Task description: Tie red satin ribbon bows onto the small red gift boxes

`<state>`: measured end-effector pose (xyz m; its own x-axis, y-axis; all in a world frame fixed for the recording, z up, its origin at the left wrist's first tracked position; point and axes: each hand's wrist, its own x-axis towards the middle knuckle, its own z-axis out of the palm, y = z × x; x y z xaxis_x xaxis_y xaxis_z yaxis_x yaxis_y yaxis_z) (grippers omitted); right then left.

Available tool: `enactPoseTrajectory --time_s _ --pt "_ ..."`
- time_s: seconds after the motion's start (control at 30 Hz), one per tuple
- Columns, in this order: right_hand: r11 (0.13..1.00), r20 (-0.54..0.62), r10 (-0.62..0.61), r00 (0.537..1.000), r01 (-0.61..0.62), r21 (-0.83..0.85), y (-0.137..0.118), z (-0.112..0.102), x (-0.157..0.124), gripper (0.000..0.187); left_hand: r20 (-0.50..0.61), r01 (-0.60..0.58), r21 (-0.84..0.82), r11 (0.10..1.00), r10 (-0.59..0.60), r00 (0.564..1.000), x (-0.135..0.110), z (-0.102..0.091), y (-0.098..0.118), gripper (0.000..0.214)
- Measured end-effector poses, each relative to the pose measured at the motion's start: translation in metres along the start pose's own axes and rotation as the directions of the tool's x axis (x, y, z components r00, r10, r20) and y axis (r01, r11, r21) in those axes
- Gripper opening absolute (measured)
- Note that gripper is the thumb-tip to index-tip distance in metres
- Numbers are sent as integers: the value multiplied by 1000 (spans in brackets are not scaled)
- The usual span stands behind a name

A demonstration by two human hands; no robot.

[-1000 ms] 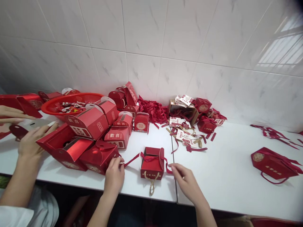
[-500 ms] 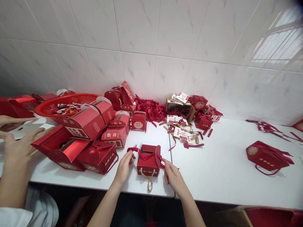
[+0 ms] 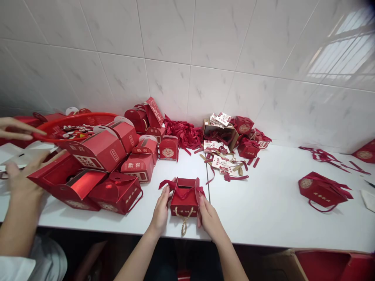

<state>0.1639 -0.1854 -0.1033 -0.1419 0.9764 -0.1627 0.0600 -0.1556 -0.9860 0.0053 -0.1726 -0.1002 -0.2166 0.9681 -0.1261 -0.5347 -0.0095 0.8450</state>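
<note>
A small red gift box [image 3: 184,208] stands upright on the white table near its front edge, its top partly open between two raised side flaps. A dark red ribbon [image 3: 167,183] runs through the flaps and across the top. Twisted gold cord [image 3: 184,225] hangs in a loop down the front. Pressed to the box's left side is my left hand [image 3: 160,212], its fingers along the wall and flap. My right hand [image 3: 208,218] grips the opposite side, fingertips by the ribbon at the right flap. Both palms' inner sides are hidden.
Stacked red boxes [image 3: 96,150] and a red basket [image 3: 79,119] of small items fill the left, where a co-worker's hands [image 3: 25,179] are busy. Behind lie heaped ribbons [image 3: 184,132], cards and tags [image 3: 221,162]. A tied box [image 3: 322,190] sits at right.
Both my hands have closed in from the ribbon ends onto the box's sides, and the flaps stand more upright. The co-worker's far hand has moved up to the basket rim.
</note>
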Motion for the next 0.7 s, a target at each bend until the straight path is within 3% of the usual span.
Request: enactPoseTrajectory --time_s 0.1,0.17,0.27,0.4,0.6,0.7 --pt "956 -81 36 996 -10 295 7 -1 9 67 -45 35 -142 989 -42 998 2 3 8 33" --pt "864 -101 43 994 14 504 8 -4 15 51 -103 57 -250 967 -85 991 6 3 17 24" --pt "709 -108 30 994 56 703 1 -9 22 29 -58 170 -378 910 -206 977 12 2 33 18" --pt "619 -124 51 991 66 783 -14 -17 26 24 -12 271 -463 844 -312 950 19 -1 48 21" --pt "533 -217 134 967 114 839 -4 -26 32 16 -107 232 -530 815 -335 936 20 -12 43 26" --pt "590 -224 99 970 124 798 13 -27 34 15 -169 247 -548 799 -395 903 16 -16 30 26"
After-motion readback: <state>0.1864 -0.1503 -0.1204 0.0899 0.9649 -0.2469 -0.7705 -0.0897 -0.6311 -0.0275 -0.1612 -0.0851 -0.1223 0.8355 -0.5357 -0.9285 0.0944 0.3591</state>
